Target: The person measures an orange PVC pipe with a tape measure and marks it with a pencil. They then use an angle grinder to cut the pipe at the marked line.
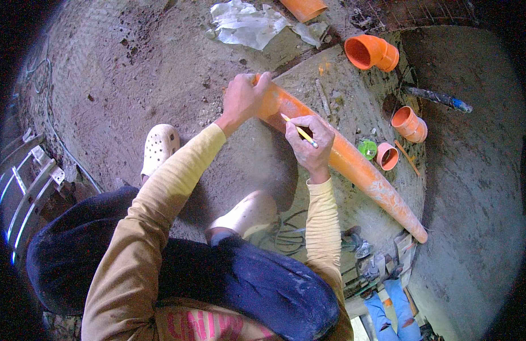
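Observation:
A long orange plastic drain pipe (352,153), smeared with grey dirt, slants from the upper middle down to the lower right. My left hand (244,100) grips its upper end, with the thumb over the top. In my right hand (310,143) is a yellow pencil (303,133), held in a writing grip. The pencil's tip is at the pipe's side, a short way below my left hand; whether it touches the surface is hard to tell.
Orange elbow fitting (371,53), coupling (409,124) and short pipe piece (387,156) lie to the right, beside a green tape roll (367,149). White crumpled plastic (250,25) lies ahead. An aluminium ladder (32,183) is left, an angle grinder (357,245) lower right. Blue jeans (389,311) show below.

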A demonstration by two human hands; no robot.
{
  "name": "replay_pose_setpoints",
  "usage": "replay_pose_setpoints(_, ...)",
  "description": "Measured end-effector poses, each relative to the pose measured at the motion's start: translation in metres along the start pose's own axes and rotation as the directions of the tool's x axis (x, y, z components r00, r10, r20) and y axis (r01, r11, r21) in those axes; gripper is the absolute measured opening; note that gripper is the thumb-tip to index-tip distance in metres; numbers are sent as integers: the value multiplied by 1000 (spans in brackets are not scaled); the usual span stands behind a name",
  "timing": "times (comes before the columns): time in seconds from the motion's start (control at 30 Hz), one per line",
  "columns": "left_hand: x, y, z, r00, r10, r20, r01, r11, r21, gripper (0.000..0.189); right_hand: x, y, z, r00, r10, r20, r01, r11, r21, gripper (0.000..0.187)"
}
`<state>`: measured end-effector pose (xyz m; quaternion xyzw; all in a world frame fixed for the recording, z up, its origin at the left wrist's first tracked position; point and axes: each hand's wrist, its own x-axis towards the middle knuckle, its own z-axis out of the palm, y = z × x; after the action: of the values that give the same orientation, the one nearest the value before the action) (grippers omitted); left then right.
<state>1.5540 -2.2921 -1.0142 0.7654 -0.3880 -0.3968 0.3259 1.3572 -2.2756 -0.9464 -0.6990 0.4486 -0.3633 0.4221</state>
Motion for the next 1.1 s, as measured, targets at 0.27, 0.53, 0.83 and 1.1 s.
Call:
replay_pose_setpoints(0.27, -2, 4, -5, 1000, -18, 3, 18, 1000, 7, 54, 2, -2, 0, 1000, 9, -2, -9, 1000, -17, 6)
replay_pose_setpoints(0.53, -1, 1, 0, 1000, 0, 2, 0, 1000, 11, 54, -6, 23, -11, 973, 208, -98, -176, 947, 267, 10)
replay_pose_setpoints(0.83, 11, 17, -9, 984, -104, 142, 106, 994, -7, 53, -21, 12, -28, 881, 115, -458, -158, 986, -58, 24)
replay_pose_setpoints(1.1, 25, 6, -16, 926, -232, 296, 281, 951, -132, 46, -33, 19, -43, 917, -7, -400, -130, 940, -314, 20)
